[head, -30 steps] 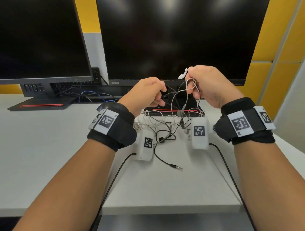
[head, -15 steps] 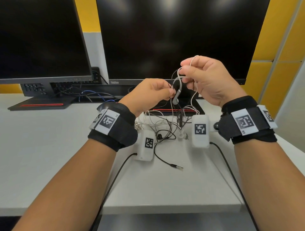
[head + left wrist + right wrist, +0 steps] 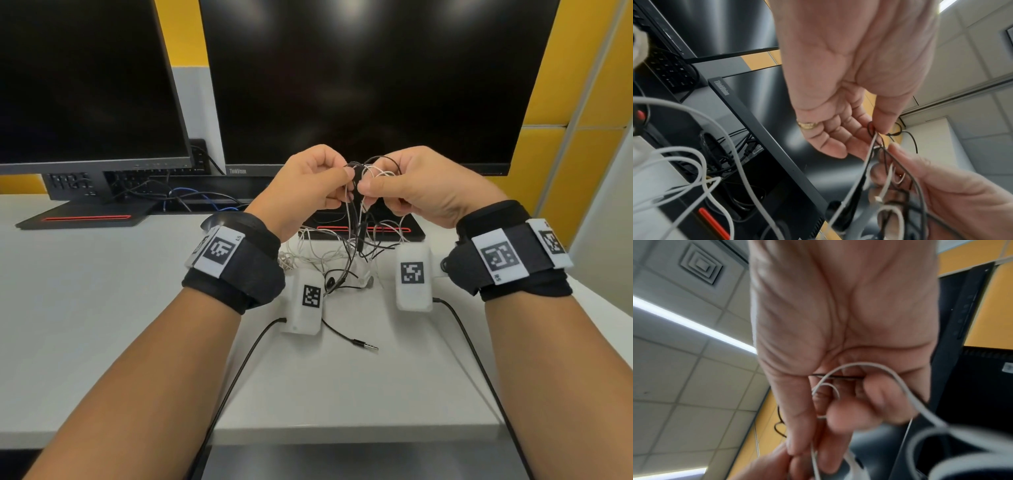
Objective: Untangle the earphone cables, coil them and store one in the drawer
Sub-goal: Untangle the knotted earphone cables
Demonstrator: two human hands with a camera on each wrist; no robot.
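A tangle of black and white earphone cables [image 3: 352,236] hangs from both hands down to the white desk [image 3: 102,308]. My left hand [image 3: 315,178] pinches the cables between thumb and forefinger at the top of the tangle [image 3: 877,134]. My right hand [image 3: 404,185] is close beside it, thumb and fingers curled round white and black strands [image 3: 838,378]. The two hands nearly touch in front of the middle monitor. The black cable's jack plug [image 3: 364,344] lies loose on the desk. No drawer is in view.
Two dark monitors [image 3: 370,78] [image 3: 85,82] stand at the back, with their bases and cables behind the tangle. White tagged boxes [image 3: 306,299] [image 3: 412,277] hang under my wrists, trailing black leads [image 3: 239,373] over the desk's front edge.
My right hand has come down and left from its raised position, meeting my left hand at the tangle. The white earbud it held up is no longer seen above the hands.
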